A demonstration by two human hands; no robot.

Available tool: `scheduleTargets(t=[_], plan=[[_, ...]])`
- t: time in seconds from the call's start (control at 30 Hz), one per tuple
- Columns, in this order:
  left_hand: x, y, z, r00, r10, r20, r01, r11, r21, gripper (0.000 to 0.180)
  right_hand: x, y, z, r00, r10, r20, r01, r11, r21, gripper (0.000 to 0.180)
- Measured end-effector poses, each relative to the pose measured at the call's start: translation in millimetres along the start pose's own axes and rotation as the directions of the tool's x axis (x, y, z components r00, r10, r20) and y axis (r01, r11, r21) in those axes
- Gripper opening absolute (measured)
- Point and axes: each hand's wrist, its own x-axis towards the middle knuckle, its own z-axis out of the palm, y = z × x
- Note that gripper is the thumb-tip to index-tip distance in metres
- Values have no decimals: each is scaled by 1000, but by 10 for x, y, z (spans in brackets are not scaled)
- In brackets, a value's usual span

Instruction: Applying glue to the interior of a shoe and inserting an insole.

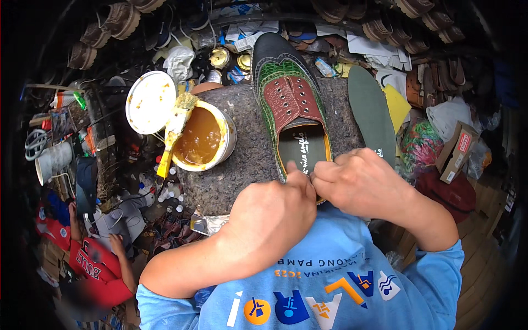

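Note:
A leather shoe (pixel 284 102) lies with its toe pointing away from me, black at the toe, green on the sides and reddish brown around the eyelets. Inside its opening shows a dark grey-green insole (pixel 300 144) with light lettering. My left hand (pixel 275 206) is closed at the left of the heel, thumb up against the rim. From the other side, my right hand (pixel 357 181) has its fingers curled at the heel rim. Both hands meet there and hide the heel and the insole's rear end. A loose matching insole (pixel 369 110) lies right of the shoe.
Left of the shoe, a white tub (pixel 228 135) of amber glue stands with a yellow-handled brush (pixel 175 127) across its rim and its lid (pixel 151 103) beside it. All rest on a rough dark slab (pixel 242 170). Another person in red (pixel 96 264) is at lower left.

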Motion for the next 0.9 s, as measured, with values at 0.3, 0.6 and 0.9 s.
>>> scheduleTargets(t=[0.3,0.6,0.9], plan=[[61,-144,77,991,89,-96,-116,938,-326,14,3,64,29,1000,-12,-16,14,993,115,10],[50,-22,-354,996,5,-85,3,995,96,28,-84,-8,75,998,-8,-65,12,998,59,10],[276,-58,-182,985,124,118,-166,852,496,31,-27,-12,95,1000,-21,-23,23,993,120,11]])
